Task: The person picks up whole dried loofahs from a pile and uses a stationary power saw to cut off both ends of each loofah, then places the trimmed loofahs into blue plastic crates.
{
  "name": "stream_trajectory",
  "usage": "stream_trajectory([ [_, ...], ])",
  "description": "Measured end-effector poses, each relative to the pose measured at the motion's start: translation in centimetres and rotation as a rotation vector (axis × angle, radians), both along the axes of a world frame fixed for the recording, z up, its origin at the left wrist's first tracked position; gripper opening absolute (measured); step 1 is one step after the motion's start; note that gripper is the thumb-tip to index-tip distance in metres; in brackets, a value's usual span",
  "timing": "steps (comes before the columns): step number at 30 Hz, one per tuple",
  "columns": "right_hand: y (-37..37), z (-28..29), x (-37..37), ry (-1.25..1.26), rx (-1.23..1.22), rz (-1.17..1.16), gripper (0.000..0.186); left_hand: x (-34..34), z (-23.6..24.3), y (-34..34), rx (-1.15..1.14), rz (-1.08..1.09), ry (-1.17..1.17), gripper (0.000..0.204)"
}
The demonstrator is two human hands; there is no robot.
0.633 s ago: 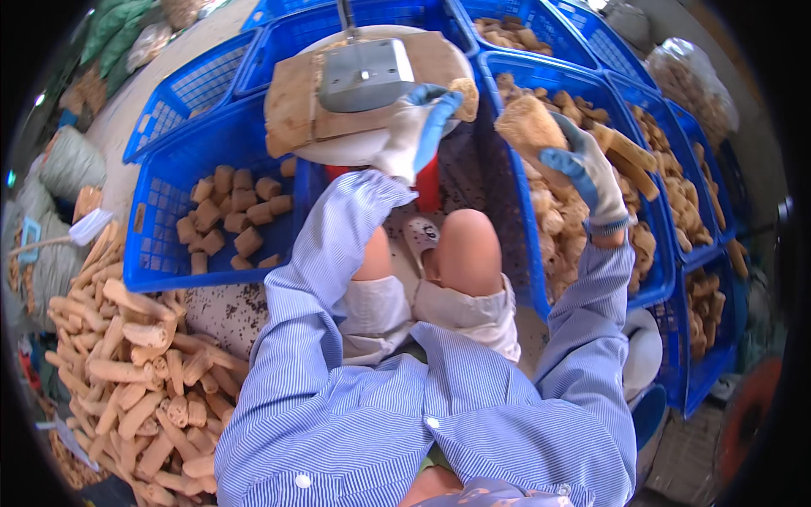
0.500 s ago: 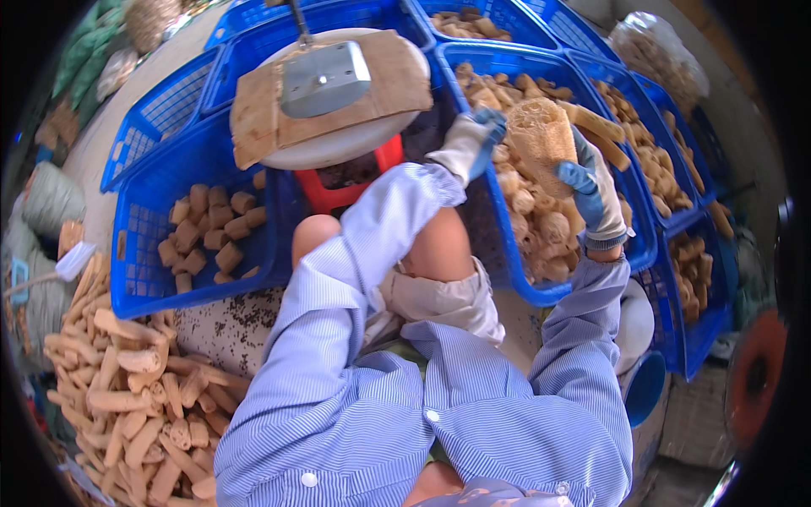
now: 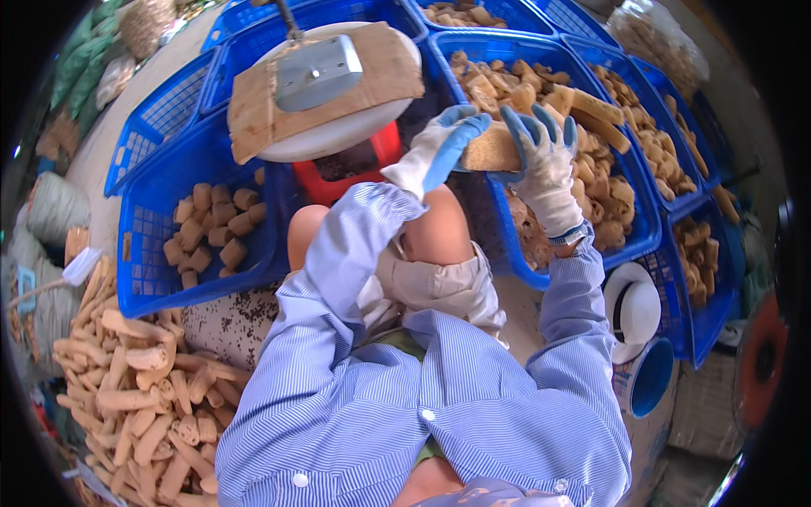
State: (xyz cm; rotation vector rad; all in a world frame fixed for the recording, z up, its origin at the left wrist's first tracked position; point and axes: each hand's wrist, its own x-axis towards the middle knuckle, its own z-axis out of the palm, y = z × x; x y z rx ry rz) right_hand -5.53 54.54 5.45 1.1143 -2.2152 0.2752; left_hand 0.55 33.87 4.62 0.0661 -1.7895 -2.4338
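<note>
A large blue plastic basket (image 3: 632,252) is standing under the right grip (image 3: 541,165), holding many irregular tan loofah chunks (image 3: 612,198). A second, blue rectangular basket (image 3: 194,291) is sitting well to the left of the left grip (image 3: 439,150), with short tan cylinders (image 3: 221,213) lying inside. Below and left of that grip, a heap of long tan loofah lengths (image 3: 144,414) is spreading over the floor. Up and left of it, a round white surface (image 3: 351,139) is carrying a brown cardboard sheet (image 3: 253,106) and a grey metal plate (image 3: 317,74).

Between both grips, a tan, fibrous loofah piece (image 3: 490,150) is lying crosswise: the left grip is clasping its left end, and the right grip is holding the other end loosely, fingers spreading. The step in hand seems to be two-handed handling of this piece; the next move is probably calling for one grip firming up before the other is releasing.
</note>
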Motion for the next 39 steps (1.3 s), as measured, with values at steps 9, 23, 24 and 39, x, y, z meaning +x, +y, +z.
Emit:
stream_trajectory([
  [9,-17.8,-1.4,-4.3,-1.232,-0.576,0.741,0.074,8.4,1.5,-18.2,-0.306,0.329,0.174,0.046],
  [23,-34.0,-3.7,-6.4,-1.168,-0.481,0.459,0.067,6.8,-1.1,-31.7,-0.526,0.582,-0.028,0.06],
  [24,-34.1,-3.8,-6.6,-1.194,-0.488,0.469,0.065,6.7,-1.4,-31.8,-0.504,0.565,-0.016,0.06],
  [39,-34.2,-3.2,-7.1,-0.923,-0.317,0.282,0.071,4.9,-2.4,-31.9,-0.569,0.615,0.09,0.064],
])
